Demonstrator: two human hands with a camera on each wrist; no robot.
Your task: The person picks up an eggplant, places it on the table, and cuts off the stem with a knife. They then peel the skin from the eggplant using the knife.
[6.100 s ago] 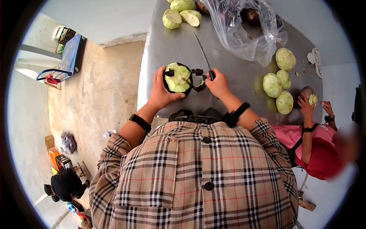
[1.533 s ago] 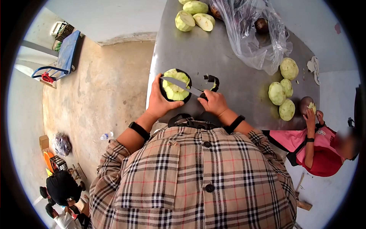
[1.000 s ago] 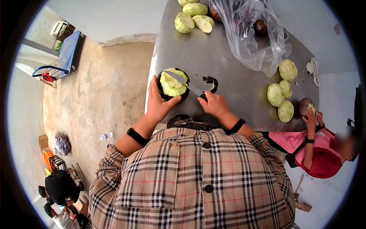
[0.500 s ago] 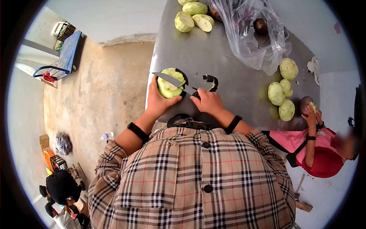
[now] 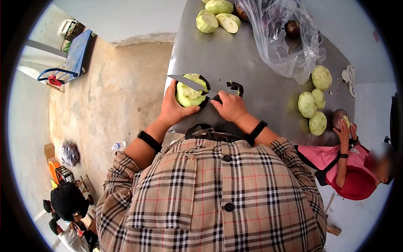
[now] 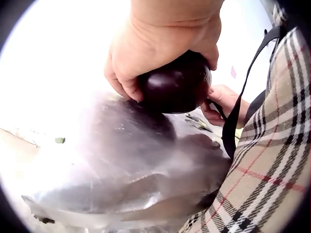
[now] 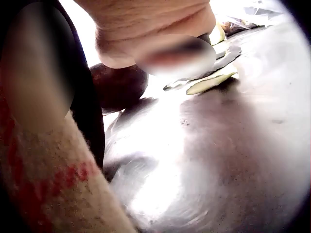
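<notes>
My left hand (image 5: 173,108) grips a round, dark-skinned eggplant (image 5: 189,98) near the table's left edge, fingers and thumb around its sides. Its pale green peeled face is turned up in the head view; glossy purple skin on the eggplant (image 6: 177,87) shows in the left wrist view. In my right hand (image 5: 231,106) is a knife (image 5: 187,82), held by its dark handle, with the blade across the peeled face. A curled strip of dark peel (image 5: 239,89) lies on the table just beyond the right hand. The right wrist view shows pale-edged peel (image 7: 212,82) near that hand.
Peeled eggplants (image 5: 307,105) sit to the right, and cut, peeled pieces (image 5: 207,22) at the far left of the metal table (image 5: 260,113). A clear plastic bag (image 5: 277,56) holds dark eggplants. At right another person handles an eggplant (image 5: 338,116).
Earlier the knife pointed away over the table while peel hung off the eggplant; that strip now lies on the table. The blade has swung across the eggplant, whose peeled face has turned slightly.
</notes>
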